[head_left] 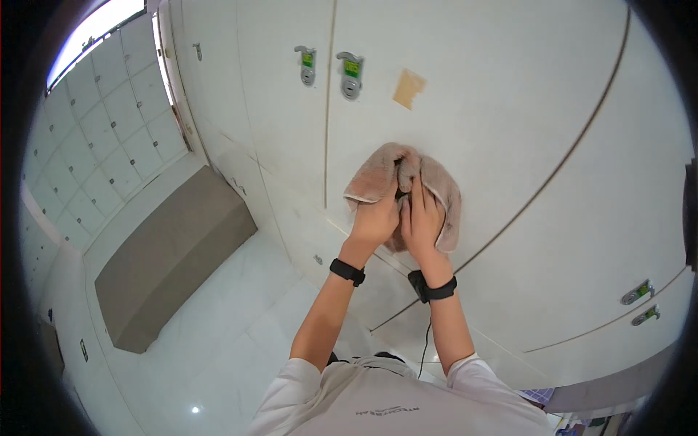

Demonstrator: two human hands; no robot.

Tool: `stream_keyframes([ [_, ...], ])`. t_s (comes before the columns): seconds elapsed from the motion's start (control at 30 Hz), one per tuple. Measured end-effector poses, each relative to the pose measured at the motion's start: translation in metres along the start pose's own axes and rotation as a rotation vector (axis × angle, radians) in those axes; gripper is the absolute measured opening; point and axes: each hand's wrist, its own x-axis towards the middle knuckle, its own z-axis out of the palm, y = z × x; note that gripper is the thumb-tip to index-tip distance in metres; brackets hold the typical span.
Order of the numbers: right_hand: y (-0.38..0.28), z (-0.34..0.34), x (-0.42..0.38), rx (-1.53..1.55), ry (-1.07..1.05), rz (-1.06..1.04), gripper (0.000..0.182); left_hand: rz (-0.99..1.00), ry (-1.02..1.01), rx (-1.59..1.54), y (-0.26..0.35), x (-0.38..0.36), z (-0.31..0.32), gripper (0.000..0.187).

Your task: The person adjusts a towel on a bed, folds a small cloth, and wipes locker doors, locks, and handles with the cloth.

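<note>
Beige-pink towel (404, 182), white locker doors (509, 109), grey-brown bench (171, 254), black wristbands (347, 271)

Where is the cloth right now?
In the head view, the cloth is near the centre, pressed against a white locker door by the left hand and right hand, below the two door locks.

the room is bright and evenly lit. the strongest light comes from a window (94, 29) at the top left, which looks washed out. a small shiny spot of glare sits on the floor (195, 410) far below that window. the edges bend round and turn black.
</note>
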Motion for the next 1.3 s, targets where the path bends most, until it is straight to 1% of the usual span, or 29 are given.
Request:
stream_keyframes([
  [0.03, 0.002, -0.002, 0.01, 0.005, 0.03, -0.025, 0.06, 0.019, -0.002, 0.001, -0.005, -0.001, 0.002, 0.067],
  [0.13, -0.018, -0.042, 0.066, 0.058, 0.095, 0.0, 0.063, 0.03, 0.131, -0.183, 0.022, 0.004, -0.021, 0.071],
  [0.17, -0.016, -0.036, 0.076, 0.073, 0.145, -0.047, 0.064, 0.124, 0.169, -0.081, 0.007, -0.001, -0.017, 0.074],
  [0.23, -0.008, -0.025, 0.094, 0.072, 0.259, -0.149, 0.066, 0.085, 0.137, -0.072, -0.01, -0.008, -0.006, 0.071],
  [0.27, -0.004, -0.016, 0.091, 0.115, 0.262, -0.167, 0.066, 0.068, 0.127, -0.072, -0.024, -0.016, 0.006, 0.069],
  [0.3, -0.004, -0.012, 0.095, 0.163, 0.264, -0.181, 0.066, 0.019, 0.117, -0.165, -0.032, -0.019, 0.01, 0.064],
  [0.33, -0.003, -0.004, 0.094, 0.211, 0.27, -0.195, 0.066, 0.052, 0.164, -0.125, -0.04, -0.021, 0.012, 0.063],
  [0.4, -0.005, 0.004, 0.087, 0.127, 0.35, -0.172, 0.063, 0.112, 0.258, -0.054, -0.043, -0.021, 0.008, 0.06],
  [0.43, -0.012, -0.001, 0.081, 0.071, 0.391, -0.148, 0.061, 0.188, 0.28, 0.025, -0.048, -0.02, 0.005, 0.058],
  [0.47, -0.017, -0.006, 0.072, 0.017, 0.432, -0.121, 0.06, 0.21, 0.291, 0.036, -0.051, -0.021, 0.003, 0.057],
  [0.5, -0.021, -0.017, 0.07, -0.006, 0.424, -0.065, 0.051, 0.233, 0.312, 0.042, -0.047, -0.016, -0.002, 0.056],
  [0.57, -0.03, -0.028, 0.074, -0.021, 0.356, 0.043, 0.045, 0.265, 0.328, 0.074, -0.045, 0.015, -0.011, 0.053],
  [0.6, -0.035, -0.032, 0.074, -0.032, 0.315, 0.108, 0.042, 0.311, 0.347, 0.074, -0.044, 0.03, -0.016, 0.054],
  [0.7, -0.05, -0.036, 0.066, 0.075, 0.437, -0.041, 0.036, 0.441, 0.387, 0.054, -0.04, 0.064, -0.029, 0.056],
  [0.77, -0.052, -0.043, 0.055, 0.064, 0.494, -0.111, 0.034, 0.526, 0.41, -0.013, -0.028, 0.084, -0.032, 0.053],
  [0.8, -0.053, -0.048, 0.053, 0.056, 0.519, -0.149, 0.033, 0.562, 0.415, -0.065, -0.02, 0.093, -0.033, 0.052],
  [0.87, -0.063, -0.053, 0.061, 0.019, 0.472, -0.067, 0.03, 0.572, 0.401, -0.215, -0.017, 0.097, -0.049, 0.049],
  [0.93, -0.065, -0.043, 0.067, -0.021, 0.439, 0.04, 0.03, 0.595, 0.372, -0.085, -0.031, 0.1, -0.058, 0.046],
  [0.97, -0.06, -0.032, 0.07, -0.09, 0.411, 0.048, 0.041, 0.611, 0.373, -0.023, -0.04, 0.108, -0.058, 0.045],
  [1.07, -0.074, -0.02, 0.056, -0.138, 0.48, 0.014, 0.04, 0.651, 0.34, -0.089, -0.044, 0.088, -0.072, 0.041],
  [1.1, -0.076, -0.021, 0.053, -0.129, 0.509, 0.018, 0.037, 0.613, 0.319, -0.104, -0.041, 0.084, -0.073, 0.04],
  [1.17, -0.078, -0.026, 0.049, -0.108, 0.504, 0.051, 0.036, 0.548, 0.273, -0.129, -0.038, 0.084, -0.078, 0.038],
  [1.2, -0.076, -0.024, 0.066, -0.096, 0.497, 0.063, 0.035, 0.552, 0.271, -0.197, -0.044, 0.099, -0.083, 0.036],
  [1.27, -0.085, -0.018, 0.037, -0.075, 0.533, 0.118, 0.031, 0.568, 0.251, -0.325, -0.057, 0.062, -0.077, 0.032],
  [1.3, -0.09, -0.016, 0.022, -0.065, 0.555, 0.144, 0.029, 0.533, 0.201, -0.355, -0.065, 0.036, -0.068, 0.032],
])
